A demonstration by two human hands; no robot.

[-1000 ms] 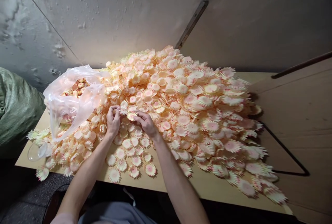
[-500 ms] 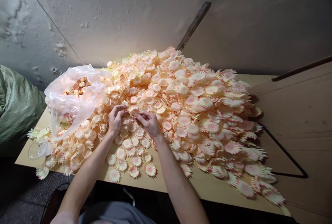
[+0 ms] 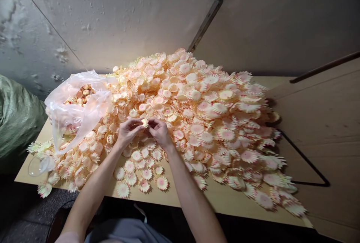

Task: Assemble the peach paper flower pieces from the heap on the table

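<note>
A big heap of small cream-and-pink artificial flower heads (image 3: 197, 111) covers a light wooden table (image 3: 225, 201). Over the heap's near left side, my left hand (image 3: 127, 132) and my right hand (image 3: 160, 132) meet. Together their fingertips pinch one small flower piece (image 3: 144, 123). Both hands have curled fingers. Several single flower heads (image 3: 140, 168) lie flat in loose rows just under my wrists.
A clear plastic bag (image 3: 75, 108) with small pink-cream pieces sits at the table's left. A clear plastic cup (image 3: 38, 164) lies at the left corner. A green woven sack (image 3: 17, 119) stands left of the table. Grey walls close behind; a wooden board (image 3: 323, 115) leans right.
Both hands went a little forward into the heap and came back together. They now hold one flower piece between them, slightly raised.
</note>
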